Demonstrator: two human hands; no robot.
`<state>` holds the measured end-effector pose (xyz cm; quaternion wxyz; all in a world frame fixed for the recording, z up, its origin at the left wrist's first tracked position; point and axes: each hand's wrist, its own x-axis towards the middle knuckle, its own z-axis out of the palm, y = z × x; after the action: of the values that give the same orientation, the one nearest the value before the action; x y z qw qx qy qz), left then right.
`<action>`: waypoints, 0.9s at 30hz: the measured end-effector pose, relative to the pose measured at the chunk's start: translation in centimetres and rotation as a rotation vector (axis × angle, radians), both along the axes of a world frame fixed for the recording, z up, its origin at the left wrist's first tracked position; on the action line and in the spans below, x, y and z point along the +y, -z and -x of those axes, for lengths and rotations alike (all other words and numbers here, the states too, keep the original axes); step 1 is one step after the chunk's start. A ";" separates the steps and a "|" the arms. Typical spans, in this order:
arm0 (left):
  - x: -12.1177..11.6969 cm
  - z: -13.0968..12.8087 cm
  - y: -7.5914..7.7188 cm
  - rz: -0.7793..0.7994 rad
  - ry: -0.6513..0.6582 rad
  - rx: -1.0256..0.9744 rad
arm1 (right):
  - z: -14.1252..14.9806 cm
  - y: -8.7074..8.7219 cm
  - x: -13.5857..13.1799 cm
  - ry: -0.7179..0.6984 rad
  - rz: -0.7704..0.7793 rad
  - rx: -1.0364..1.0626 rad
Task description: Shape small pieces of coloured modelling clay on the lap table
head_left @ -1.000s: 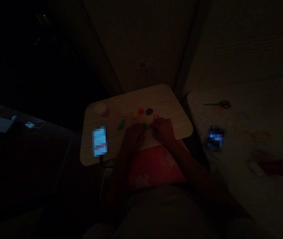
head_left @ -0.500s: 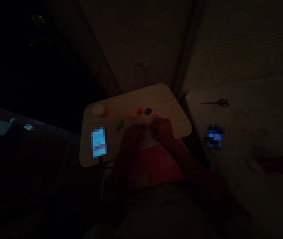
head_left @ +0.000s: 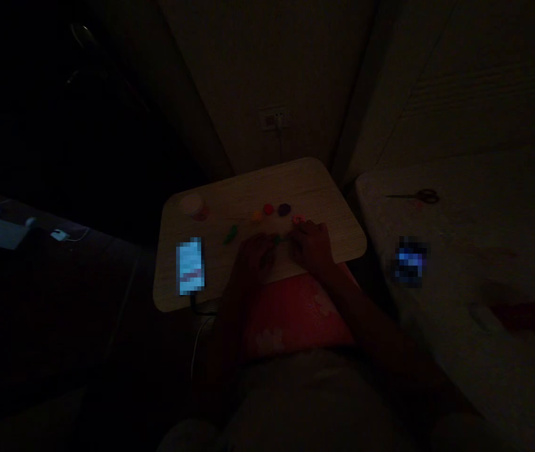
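Observation:
The room is very dark. A small wooden table (head_left: 305, 182) stands in front of me. My left hand (head_left: 253, 258) and my right hand (head_left: 312, 245) rest close together on its near edge, fingers curled toward a tiny green piece (head_left: 275, 239) between them. Whether either hand grips it is too dark to make out. Just beyond the hands lie small coloured lumps: an orange lump (head_left: 257, 216), a red lump (head_left: 268, 209), a purple lump (head_left: 284, 209) and a pink lump (head_left: 297, 219). A green lump (head_left: 230, 235) lies to the left.
A lit phone (head_left: 189, 266) lies on the table's left part, a small round jar (head_left: 193, 206) behind it. A pink cushion (head_left: 296, 314) is under my arms. On the bed at right lie scissors (head_left: 416, 196) and a glowing device (head_left: 410, 260). A wall socket (head_left: 274, 118) is behind.
The view has shifted slightly. Both hands stay together at the table's near edge over the small green piece.

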<state>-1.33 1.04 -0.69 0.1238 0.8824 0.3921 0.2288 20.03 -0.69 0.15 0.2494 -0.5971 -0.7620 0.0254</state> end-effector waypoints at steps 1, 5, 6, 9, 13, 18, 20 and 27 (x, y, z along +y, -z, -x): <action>0.0 0.0 -0.1 0.002 -0.003 0.002 | 0.0 0.0 0.0 -0.005 0.004 -0.004; -0.1 -0.1 -0.1 0.009 -0.015 0.003 | 0.0 0.2 0.2 -0.031 0.026 -0.010; -0.1 -0.1 -0.1 0.008 -0.015 0.000 | 0.0 0.2 0.2 -0.031 0.030 -0.009; -0.1 0.0 0.0 0.001 -0.007 -0.006 | 0.1 0.1 0.2 -0.026 0.036 -0.009; -0.1 0.0 -0.1 -0.003 -0.006 -0.015 | 0.1 -0.1 0.1 -0.029 0.018 -0.021; 0.0 -0.1 -0.1 0.010 -0.010 0.000 | 0.1 -0.3 0.1 -0.055 0.043 -0.020; 0.0 -0.1 0.0 0.013 -0.011 0.000 | 0.1 -0.3 0.2 -0.048 0.050 -0.015; 0.1 0.0 0.1 -0.023 0.009 -0.011 | 0.0 0.1 0.2 -0.082 0.021 0.015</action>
<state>-1.37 1.14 -0.81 0.1169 0.8842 0.3847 0.2376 20.05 -0.51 0.07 0.2476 -0.5678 -0.7835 0.0483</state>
